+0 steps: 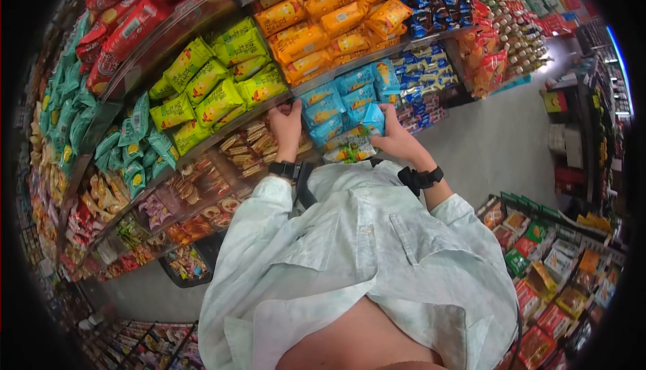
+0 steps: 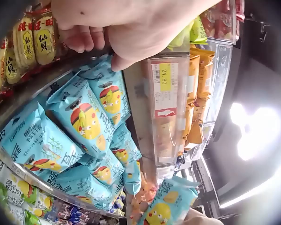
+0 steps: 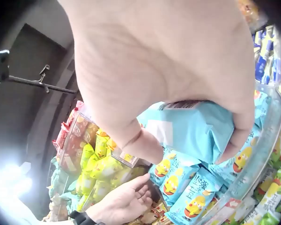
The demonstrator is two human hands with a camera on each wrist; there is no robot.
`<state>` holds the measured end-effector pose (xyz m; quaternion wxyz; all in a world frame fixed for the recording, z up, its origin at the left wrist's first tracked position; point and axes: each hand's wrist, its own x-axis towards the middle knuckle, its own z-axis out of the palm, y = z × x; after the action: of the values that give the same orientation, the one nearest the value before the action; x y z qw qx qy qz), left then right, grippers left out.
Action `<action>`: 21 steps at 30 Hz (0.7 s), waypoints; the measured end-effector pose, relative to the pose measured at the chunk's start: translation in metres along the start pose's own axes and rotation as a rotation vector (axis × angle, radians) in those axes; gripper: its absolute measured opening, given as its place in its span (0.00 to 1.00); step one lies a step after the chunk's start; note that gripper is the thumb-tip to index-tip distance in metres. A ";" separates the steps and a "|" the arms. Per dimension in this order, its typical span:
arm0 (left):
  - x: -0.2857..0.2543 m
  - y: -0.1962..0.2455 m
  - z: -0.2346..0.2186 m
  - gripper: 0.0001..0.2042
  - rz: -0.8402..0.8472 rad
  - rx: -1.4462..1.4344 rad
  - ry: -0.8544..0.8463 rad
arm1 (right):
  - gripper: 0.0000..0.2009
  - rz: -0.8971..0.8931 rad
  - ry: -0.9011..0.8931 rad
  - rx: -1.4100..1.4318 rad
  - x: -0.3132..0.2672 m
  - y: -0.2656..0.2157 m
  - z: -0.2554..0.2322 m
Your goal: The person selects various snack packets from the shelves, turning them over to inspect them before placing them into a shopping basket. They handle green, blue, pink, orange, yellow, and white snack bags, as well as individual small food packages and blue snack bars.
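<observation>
My right hand (image 1: 398, 142) pinches a light-blue snack packet (image 1: 373, 120) over the bin of blue packets. In the right wrist view the packet (image 3: 187, 129) lies between thumb and fingers; in the left wrist view it (image 2: 171, 201) shows beyond the bin. My left hand (image 1: 286, 128) is at the near left corner of that bin, its fingers curled at the rim. The left wrist view shows its thumb inside the rim and its fingers outside, beside the blue packets (image 2: 86, 117). The right wrist view shows the left hand (image 3: 124, 201) below the yellow-green packets.
Yellow-green packets (image 1: 212, 94) fill the bin to the left, orange packets (image 1: 313, 40) the one behind. Wrapped crackers (image 1: 249, 148) lie on a lower shelf. A price label (image 2: 165, 89) hangs on a bin divider. Grey floor (image 1: 471, 148) shows at the right, with another display (image 1: 552, 262).
</observation>
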<state>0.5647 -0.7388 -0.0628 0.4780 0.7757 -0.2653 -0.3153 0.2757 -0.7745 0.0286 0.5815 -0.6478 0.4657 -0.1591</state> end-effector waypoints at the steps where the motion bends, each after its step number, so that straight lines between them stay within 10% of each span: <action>1: -0.008 0.002 0.002 0.14 0.055 -0.031 0.016 | 0.34 -0.093 0.012 -0.109 0.008 0.001 -0.009; 8: -0.076 0.068 0.042 0.24 -0.052 -0.237 -0.401 | 0.36 -0.494 -0.057 -0.392 0.072 -0.010 -0.068; 21: -0.090 0.100 0.118 0.37 -0.085 -0.288 -0.218 | 0.29 -0.355 0.288 -0.079 0.114 0.020 -0.061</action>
<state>0.4064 -0.7821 0.0085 0.5385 0.6711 -0.2346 -0.4523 0.2810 -0.8988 -0.0109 0.4461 -0.7125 0.4286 -0.3311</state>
